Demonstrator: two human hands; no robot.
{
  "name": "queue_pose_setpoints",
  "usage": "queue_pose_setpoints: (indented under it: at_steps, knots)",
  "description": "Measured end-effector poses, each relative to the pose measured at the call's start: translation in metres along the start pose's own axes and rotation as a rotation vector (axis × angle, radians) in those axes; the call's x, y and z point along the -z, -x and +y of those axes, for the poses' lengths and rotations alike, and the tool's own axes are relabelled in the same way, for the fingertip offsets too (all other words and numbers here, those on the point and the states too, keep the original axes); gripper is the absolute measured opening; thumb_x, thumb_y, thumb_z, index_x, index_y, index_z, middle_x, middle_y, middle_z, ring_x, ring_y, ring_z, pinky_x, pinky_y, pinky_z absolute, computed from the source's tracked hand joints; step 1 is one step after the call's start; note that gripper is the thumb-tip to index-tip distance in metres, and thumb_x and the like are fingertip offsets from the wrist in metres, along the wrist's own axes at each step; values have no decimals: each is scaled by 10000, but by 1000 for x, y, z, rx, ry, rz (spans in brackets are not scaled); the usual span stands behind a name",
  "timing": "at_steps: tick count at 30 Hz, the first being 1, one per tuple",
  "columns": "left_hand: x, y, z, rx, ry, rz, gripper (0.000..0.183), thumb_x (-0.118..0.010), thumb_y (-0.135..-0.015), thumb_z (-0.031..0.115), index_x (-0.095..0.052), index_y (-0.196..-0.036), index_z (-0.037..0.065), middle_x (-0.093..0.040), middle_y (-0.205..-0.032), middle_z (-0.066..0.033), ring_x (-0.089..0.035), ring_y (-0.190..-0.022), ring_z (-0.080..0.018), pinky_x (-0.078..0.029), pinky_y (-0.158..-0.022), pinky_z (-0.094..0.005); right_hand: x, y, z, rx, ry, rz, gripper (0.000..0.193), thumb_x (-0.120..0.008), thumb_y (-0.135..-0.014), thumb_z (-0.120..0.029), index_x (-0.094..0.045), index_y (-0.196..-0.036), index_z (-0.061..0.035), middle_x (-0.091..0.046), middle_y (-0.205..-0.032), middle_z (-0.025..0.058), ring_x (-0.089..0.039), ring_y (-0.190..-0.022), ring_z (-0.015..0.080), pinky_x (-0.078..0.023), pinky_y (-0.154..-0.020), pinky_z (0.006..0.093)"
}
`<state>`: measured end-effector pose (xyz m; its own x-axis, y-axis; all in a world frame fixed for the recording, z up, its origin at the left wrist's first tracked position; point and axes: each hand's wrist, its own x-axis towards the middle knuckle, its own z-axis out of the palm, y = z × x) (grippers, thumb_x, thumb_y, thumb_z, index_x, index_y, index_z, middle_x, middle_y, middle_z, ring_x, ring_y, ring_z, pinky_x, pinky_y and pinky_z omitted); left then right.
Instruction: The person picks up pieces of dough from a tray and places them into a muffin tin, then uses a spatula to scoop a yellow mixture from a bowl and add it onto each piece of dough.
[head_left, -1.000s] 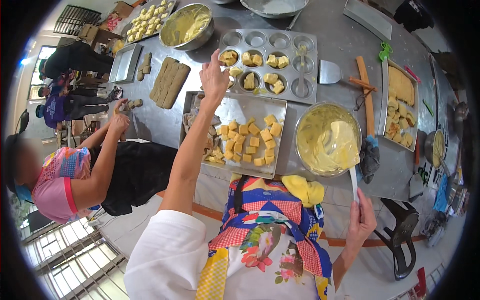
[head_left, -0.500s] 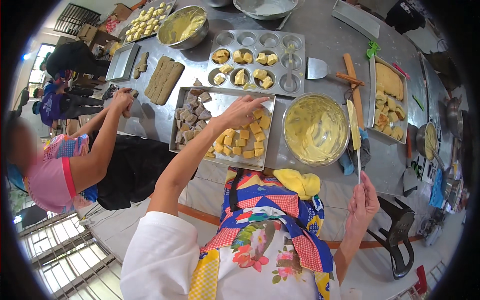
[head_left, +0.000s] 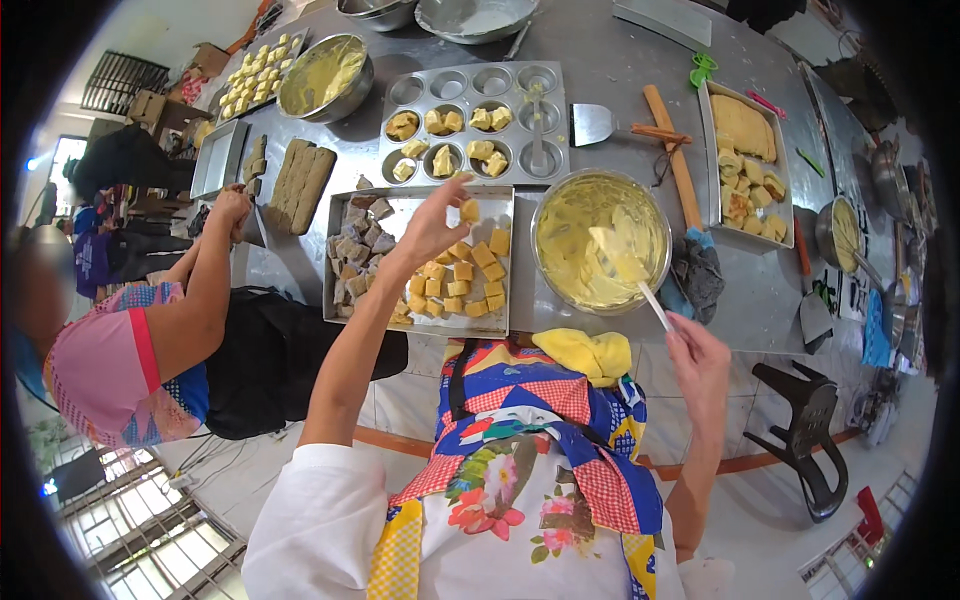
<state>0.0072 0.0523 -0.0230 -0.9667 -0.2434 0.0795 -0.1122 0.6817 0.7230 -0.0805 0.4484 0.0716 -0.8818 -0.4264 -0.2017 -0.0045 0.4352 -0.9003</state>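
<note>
Yellow, soft-looking and matte, a small cube of dough or cake [head_left: 469, 211] sits pinched between the thumb and fingertips of the left hand [head_left: 440, 225], raised over the far edge of a shallow rectangular metal tray [head_left: 511, 262]. In that tray, more square-cut yellow cubes [head_left: 462, 271] cluster on the right, smooth-faced with crisp edges, while rougher greyish-brown chunks [head_left: 355, 243] heap on the left.

Closed around the white handle of a flat spatula [head_left: 655, 304], the right hand [head_left: 700, 355] is beside a round bowl [head_left: 550, 240]; the blade rests in thick, glossy pale-yellow cream [head_left: 605, 210] that streaks the bowl's walls.

Beyond the tray lies a grey metal muffin pan [head_left: 469, 100] with round cups, several holding lumpy yellow pieces [head_left: 444, 160], some cream-smeared. A long, narrow cream-coated utensil [head_left: 537, 130] lies across its right-hand cups. Everything stands on a smooth grey metal table [head_left: 740, 315], where a ridged brown dough slab [head_left: 302, 187] also lies, left of the pan.
</note>
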Motion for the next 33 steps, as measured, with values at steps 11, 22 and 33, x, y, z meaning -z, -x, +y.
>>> queue_pose_setpoints:
  at_steps: [11,22,33]
  knots:
    - [31,26,89,245,558,241,609,-651,-736,6,-392,-1285,51,-577,-1098,-101,-560,-985,-160,-468,-806,-282,-9,-65,-16,112,422,-197,251,-575,-820,-122,-631,-1010,32,-635,-787,229,-640,-709,331,-478,-654,387]
    - [2,32,106,398,1098,284,583,-612,-789,-52,-355,-1299,64,-569,-1138,-117,-571,-994,-155,-489,-837,-285,-28,-57,-13,269,734,-207,175,-532,-831,-80,-640,-931,14,-606,-732,242,-602,-701,394,-467,-641,466]
    - [-22,15,110,420,1360,251,448,-614,-837,5,-395,-1223,69,-521,-1095,-81,-564,-886,-146,-504,-773,-270,11,-49,-7,-373,-342,-428,251,-549,-902,-140,-619,-1106,-11,-485,-628,-44,-298,-469,-16,-198,-386,159]
